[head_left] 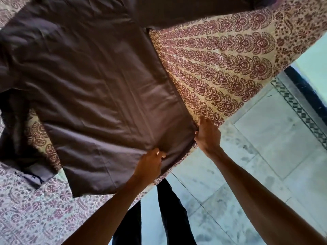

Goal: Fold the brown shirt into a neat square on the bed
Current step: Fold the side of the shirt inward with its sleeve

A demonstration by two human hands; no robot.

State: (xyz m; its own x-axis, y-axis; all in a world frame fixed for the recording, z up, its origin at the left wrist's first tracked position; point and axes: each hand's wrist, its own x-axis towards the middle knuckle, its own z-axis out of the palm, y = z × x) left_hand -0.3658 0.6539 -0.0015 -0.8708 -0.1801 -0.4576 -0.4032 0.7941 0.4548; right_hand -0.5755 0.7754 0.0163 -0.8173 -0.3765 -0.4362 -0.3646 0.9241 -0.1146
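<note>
1. The brown shirt [88,76] lay spread flat across the patterned bedsheet [221,68], filling the left and centre of the frame, with one sleeve [16,138] trailing at the left edge.
2. The left hand [150,163] pinched the shirt's hem at lower centre, fingers curled into the cloth.
3. The right hand [208,135] gripped the hem's corner just right of it, at the bed's edge.
4. Dark trousers [169,218] and a pale tiled floor [265,138] showed at lower right.
</note>
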